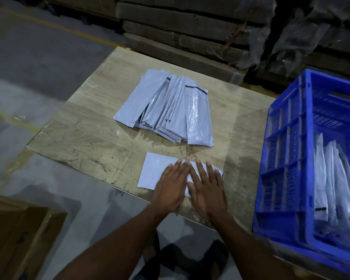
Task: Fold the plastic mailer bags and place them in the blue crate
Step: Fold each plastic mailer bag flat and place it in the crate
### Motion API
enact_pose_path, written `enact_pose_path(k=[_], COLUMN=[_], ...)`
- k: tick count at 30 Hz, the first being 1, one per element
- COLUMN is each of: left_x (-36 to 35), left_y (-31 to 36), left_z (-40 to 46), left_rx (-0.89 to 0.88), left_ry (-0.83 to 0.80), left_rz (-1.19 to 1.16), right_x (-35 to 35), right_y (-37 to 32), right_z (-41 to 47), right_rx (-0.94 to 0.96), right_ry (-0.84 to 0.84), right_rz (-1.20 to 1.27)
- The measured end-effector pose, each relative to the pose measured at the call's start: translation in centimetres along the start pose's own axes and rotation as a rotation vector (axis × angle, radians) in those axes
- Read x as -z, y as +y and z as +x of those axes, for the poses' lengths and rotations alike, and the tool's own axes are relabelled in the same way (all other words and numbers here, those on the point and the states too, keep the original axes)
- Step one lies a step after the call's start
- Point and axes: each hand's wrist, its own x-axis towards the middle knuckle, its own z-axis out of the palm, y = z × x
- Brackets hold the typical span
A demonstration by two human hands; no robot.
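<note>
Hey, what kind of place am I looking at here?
Probably a warehouse packing area: strapped stacks of flat cardboard line the back, a yellow floor line crosses bare concrete, and mailer bags lie on a worktable beside a blue crate.

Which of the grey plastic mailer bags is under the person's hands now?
The single grey plastic mailer bag lying flat at the table's near edge; both hands press on it. The others lie piled farther back or stand in the blue plastic crate.

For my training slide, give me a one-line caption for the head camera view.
Both hands, left and right, press a mailer bag flat beside the blue crate.
</note>
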Motion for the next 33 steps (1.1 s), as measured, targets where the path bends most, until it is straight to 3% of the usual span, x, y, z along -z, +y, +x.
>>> enact_pose_path(k=[4, 12, 15, 20, 29, 33], left_x=[0.6, 3.0, 3.0, 2.8, 2.8, 2.8], left_y=[-2.2, -7.1, -7.0, -7.2, -7.3, -7.4], left_z=[-1.1, -3.3, -3.2, -3.4, -3.3, -3.2], left_rx=[0.064, 0.210, 0.221, 0.196, 0.184, 0.177], left_ry=[-0.031, -0.065, -0.071, -0.050, -0.025, -0.056], left_rz=[0.181, 0.296, 0.336, 0.324, 0.319, 0.341], right_x=[0.3, 0.8, 1.2, 0.9, 1.8, 2.7], right_y=[0.2, 0.5, -0.3, -2.8, 2.0, 1.5], right_z=[-0.2, -0.3, -0.1, 1.1, -1.0, -1.8], right_rx=[-0.035, -0.094, -0.172, 0.074, -0.096, 0.152], right_ry=[-0.060, -0.171, -0.142, -0.100, -0.245, -0.193], right_rz=[-0.019, -0.003, -0.033, 0.017, 0.008, -0.050])
